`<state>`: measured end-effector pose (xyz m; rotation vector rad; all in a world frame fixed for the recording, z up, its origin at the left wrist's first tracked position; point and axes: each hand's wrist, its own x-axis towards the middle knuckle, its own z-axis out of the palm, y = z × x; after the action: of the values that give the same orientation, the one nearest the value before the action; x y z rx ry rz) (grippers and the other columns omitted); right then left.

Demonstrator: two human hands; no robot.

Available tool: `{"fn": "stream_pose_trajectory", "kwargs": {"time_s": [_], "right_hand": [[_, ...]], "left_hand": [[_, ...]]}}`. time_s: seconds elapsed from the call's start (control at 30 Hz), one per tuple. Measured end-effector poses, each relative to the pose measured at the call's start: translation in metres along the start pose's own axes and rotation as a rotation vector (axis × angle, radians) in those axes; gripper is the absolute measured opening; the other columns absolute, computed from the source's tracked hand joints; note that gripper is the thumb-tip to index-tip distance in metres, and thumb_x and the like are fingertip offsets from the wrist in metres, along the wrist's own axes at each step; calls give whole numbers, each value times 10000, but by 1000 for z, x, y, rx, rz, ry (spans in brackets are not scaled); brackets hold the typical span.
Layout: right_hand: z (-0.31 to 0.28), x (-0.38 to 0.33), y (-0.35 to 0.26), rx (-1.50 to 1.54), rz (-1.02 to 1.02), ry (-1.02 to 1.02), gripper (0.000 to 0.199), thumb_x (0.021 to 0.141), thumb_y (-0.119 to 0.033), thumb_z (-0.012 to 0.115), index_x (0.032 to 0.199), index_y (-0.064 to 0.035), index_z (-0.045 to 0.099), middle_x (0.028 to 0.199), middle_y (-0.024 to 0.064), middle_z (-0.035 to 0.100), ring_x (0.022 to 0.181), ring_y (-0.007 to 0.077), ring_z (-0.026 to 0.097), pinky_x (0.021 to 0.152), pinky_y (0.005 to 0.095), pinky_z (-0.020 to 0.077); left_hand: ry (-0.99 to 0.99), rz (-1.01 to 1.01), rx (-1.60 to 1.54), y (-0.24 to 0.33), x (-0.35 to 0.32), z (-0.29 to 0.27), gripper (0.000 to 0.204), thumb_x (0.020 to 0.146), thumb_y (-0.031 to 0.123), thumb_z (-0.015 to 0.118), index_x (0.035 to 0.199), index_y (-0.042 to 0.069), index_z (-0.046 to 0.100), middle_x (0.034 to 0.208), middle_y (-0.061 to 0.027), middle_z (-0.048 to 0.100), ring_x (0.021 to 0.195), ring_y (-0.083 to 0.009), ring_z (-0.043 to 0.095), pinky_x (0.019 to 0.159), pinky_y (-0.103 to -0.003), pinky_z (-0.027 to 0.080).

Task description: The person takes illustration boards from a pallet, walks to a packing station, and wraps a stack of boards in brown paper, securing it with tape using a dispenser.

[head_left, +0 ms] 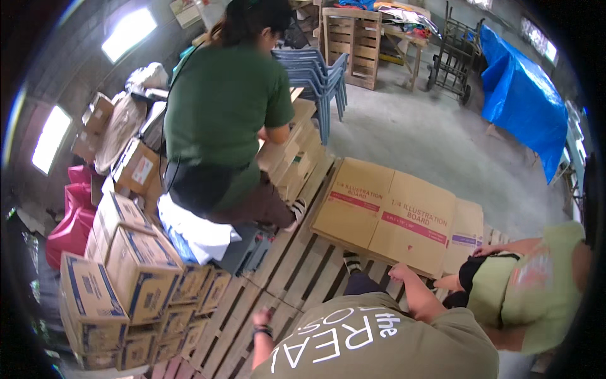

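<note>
Head view, contents listed from left to right.

- Brown cardboard cartons with blue print (126,278), stacked in tiers at the left edge, with pink plastic bags (68,218) behind them.
- Kneeling person in a dark green shirt (221,107), back to the camera, hands on a row of cartons. Not the wearer.
- Left hand (262,316), black band on the wrist. The forearm rises from the lower edge and the hand hangs over the slatted wooden pallet (287,278). Fingers are loosely bent and nothing is in them.
- Right hand (401,273), arm reaching forward with the elbow bent. It rests at the near edge of the flattened brown cardboard boxes (391,215), which lie flat on the pallet just ahead of the wearer. Fingers are curled at that edge, but whether they clamp it cannot be told.
- Person in a light green top (536,284), crouched at the right, one hand on the same stack.
- Blue tarpaulin (521,95), far right.

Step, as judged: taking hold of the flat boxes. The next move calls for a firm grip under the edge, with the left hand brought across.
</note>
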<state>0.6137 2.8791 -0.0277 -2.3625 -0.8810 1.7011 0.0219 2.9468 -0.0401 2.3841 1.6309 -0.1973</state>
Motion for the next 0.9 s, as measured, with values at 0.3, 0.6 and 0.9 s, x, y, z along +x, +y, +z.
{"fn": "stream_pose_trajectory", "kwargs": {"time_s": [0.3,0.6,0.9], "right_hand": [[-68,113,-113,-7,-147,-12,133,741,-132,573,796,-29,638,677,55,628,502,143,582,458,277,470],[-24,152,-172,10,-316,-94,215,689,-210,596,853,-93,672,752,92,638,656,216,621,601,318,494],[-59,125,-139,-6,-112,-81,243,740,-142,573,964,-59,616,742,65,637,567,149,586,488,284,465]], "left_hand": [[-20,-920,-1062,72,21,-93,323,709,296,710,673,-15,631,558,-67,593,475,-107,547,459,-260,444],[-38,-808,-788,104,133,-143,318,838,302,569,735,3,605,609,-39,573,528,-107,533,487,-266,437],[-345,-38,-375,60,151,-94,247,859,255,503,743,60,601,640,-21,601,551,-111,566,491,-268,440]]}}
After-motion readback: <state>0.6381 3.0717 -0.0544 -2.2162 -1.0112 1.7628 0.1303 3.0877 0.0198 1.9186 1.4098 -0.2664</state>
